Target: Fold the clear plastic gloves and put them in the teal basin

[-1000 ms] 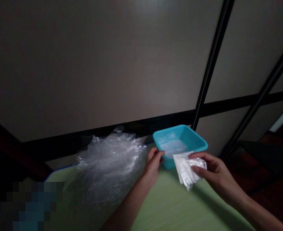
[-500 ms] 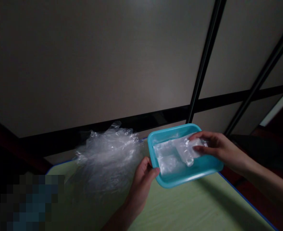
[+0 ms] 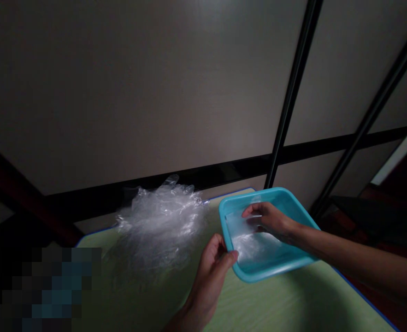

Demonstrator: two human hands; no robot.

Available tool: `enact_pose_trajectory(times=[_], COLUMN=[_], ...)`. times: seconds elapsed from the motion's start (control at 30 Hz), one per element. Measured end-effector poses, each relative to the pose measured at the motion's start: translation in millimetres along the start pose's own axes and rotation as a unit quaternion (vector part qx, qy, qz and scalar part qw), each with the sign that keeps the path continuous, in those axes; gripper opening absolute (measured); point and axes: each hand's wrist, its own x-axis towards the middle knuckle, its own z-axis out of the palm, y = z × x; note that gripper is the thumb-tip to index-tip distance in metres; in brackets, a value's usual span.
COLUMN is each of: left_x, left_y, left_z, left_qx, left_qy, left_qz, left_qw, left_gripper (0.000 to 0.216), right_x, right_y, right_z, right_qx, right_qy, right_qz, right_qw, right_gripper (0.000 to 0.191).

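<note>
My left hand is closed on the near-left rim of a turquoise plastic basin, thumb over the edge and fingers outside. The basin is held tilted above a green-topped table. Inside it lie flattened clear disposable plastic gloves, spread along the left part of its floor. My right hand reaches into the basin over them, its thumb and fingers apart, fingertips at or just above the plastic. Whether they touch it I cannot tell. To the left, a loose heap of crumpled clear plastic gloves lies on the table.
The green table has a blue edge. Behind it stand pale panelled sliding doors with black frames. A pixelated patch covers the lower left. Dark reddish floor shows at the right.
My right hand has moved left and deeper into the basin, and the folded glove it held is now laid among the others. The basin and left hand have shifted slightly right and down.
</note>
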Motion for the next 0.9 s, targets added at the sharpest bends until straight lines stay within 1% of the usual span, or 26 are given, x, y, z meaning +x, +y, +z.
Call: enact_pose_trajectory(times=[0.17, 0.23, 0.3, 0.37, 0.43, 0.5, 0.53, 0.57, 0.67, 0.83, 0.9], left_x=[0, 0, 0, 0, -1, -3, -3, -4, -5, -7, -7], left_y=[1, 1, 2, 4, 6, 7, 8, 8, 6, 4, 3], left_z=[-1, -2, -2, -2, -1, 0, 0, 0, -1, -2, -1], left_qx=[-0.011, -0.014, -0.013, -0.015, -0.019, -0.022, -0.022, -0.022, -0.021, -0.016, -0.017], left_qy=[-0.006, -0.011, -0.013, -0.013, -0.015, -0.017, -0.019, -0.019, -0.026, -0.024, -0.021], left_qz=[-0.004, -0.004, 0.001, 0.008, 0.011, 0.012, 0.013, 0.014, 0.014, 0.0, -0.001], left_qw=[1.0, 1.0, 1.0, 1.0, 1.0, 1.0, 0.999, 0.999, 0.999, 1.0, 1.0], left_gripper=[0.012, 0.012, 0.011, 0.011, 0.01, 0.01, 0.01, 0.009, 0.009, 0.009, 0.01], right_x=[-1, 0, 1, 0, -3, -8, -10, -12, -13, -6, -4], right_y=[-3, -4, -3, -1, 0, -1, -1, -2, -6, -8, -6], right_z=[-10, -17, -25, -32, -35, -36, -35, -35, -31, -23, -21], right_qx=[-0.04, -0.079, -0.141, -0.222, -0.292, -0.331, -0.339, -0.34, -0.322, -0.253, -0.222], right_qy=[-0.027, -0.045, -0.046, -0.031, -0.013, -0.011, -0.011, -0.011, -0.008, -0.008, 0.002], right_qz=[-0.007, -0.027, -0.07, -0.14, -0.216, -0.263, -0.272, -0.269, -0.221, -0.087, -0.048], right_qw=[0.999, 0.995, 0.986, 0.964, 0.932, 0.906, 0.9, 0.901, 0.92, 0.964, 0.974], right_gripper=[0.021, 0.021, 0.02, 0.02, 0.022, 0.025, 0.027, 0.027, 0.024, 0.015, 0.009])
